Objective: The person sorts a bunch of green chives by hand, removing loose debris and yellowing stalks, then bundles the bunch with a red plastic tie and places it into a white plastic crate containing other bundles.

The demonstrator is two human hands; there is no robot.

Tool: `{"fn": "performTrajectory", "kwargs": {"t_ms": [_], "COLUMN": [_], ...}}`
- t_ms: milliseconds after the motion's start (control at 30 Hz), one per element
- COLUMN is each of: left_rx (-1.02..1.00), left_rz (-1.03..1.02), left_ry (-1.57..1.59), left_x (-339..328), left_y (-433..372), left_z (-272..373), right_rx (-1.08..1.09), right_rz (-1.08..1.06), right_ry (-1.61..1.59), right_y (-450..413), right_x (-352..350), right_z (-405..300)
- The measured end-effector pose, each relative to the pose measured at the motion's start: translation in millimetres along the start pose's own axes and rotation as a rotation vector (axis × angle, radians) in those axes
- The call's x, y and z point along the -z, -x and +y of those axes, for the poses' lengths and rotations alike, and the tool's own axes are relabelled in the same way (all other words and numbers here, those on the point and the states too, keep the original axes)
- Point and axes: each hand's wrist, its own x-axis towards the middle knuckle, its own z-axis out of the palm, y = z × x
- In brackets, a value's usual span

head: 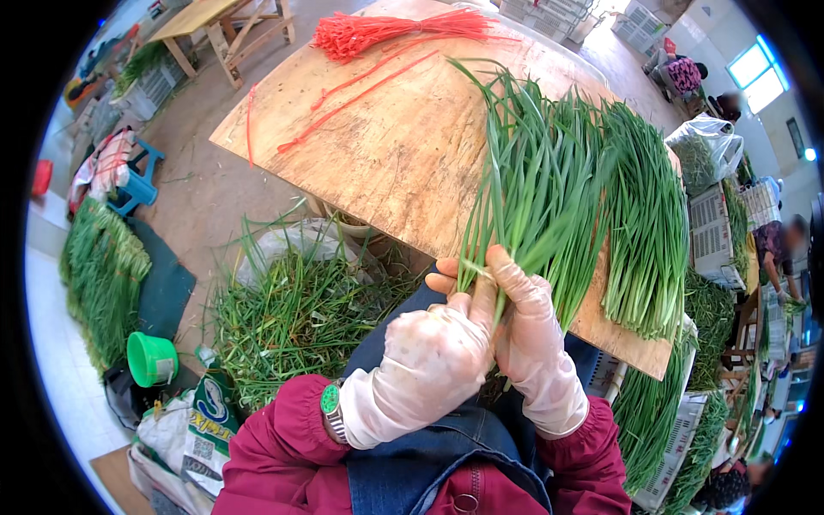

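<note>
Both my hands wear thin whitish gloves and meet at the near edge of a wooden board [386,148]. My left hand [434,367] and my right hand [531,335] are closed around a few green leafy stalks [473,264], which look like garlic chives. Some fingertips on the left side show bare. Beyond my hands a loose spread of chives [547,161] lies on the board. To its right sits a neater bundle of chives [647,225], its pale stem ends toward me. A bunch of red plastic ties [386,32] rests at the far side, with several loose ties nearer.
A heap of chive trimmings [290,322] lies below the board on the left. Further left are a green plastic tub [151,359], a blue stool [138,183] and a pile of chives [103,277]. Crates of chives [669,444] stand at right, where other people work.
</note>
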Motion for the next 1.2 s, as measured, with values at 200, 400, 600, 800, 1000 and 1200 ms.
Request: {"fn": "performTrajectory", "kwargs": {"t_ms": [200, 400, 600, 800, 1000, 1200], "left_rx": [0.03, -0.037, -0.242, -0.198, -0.063, 0.493], "left_rz": [0.122, 0.1, 0.101, 0.298, 0.403, 0.251], "left_ry": [0.466, 0.46, 0.162, 0.18, 0.344, 0.234], "left_x": [23, 13, -11, -1, 46, 48], "left_y": [16, 1, -13, -22, 17, 101], "left_z": [-25, -29, -38, -43, -61, -140], "right_rx": [-0.059, -0.036, -0.025, -0.094, -0.077, 0.113], "right_rz": [0.033, 0.06, 0.101, -0.016, 0.012, 0.054], "right_ry": [-0.165, -0.194, -0.221, -0.284, -0.291, -0.19], "right_y": [1, 3, 5, 8, 14, 39], "right_x": [10, 10, 16, 13, 21, 37], "right_z": [-6, -4, 1, -4, -11, -46]}}
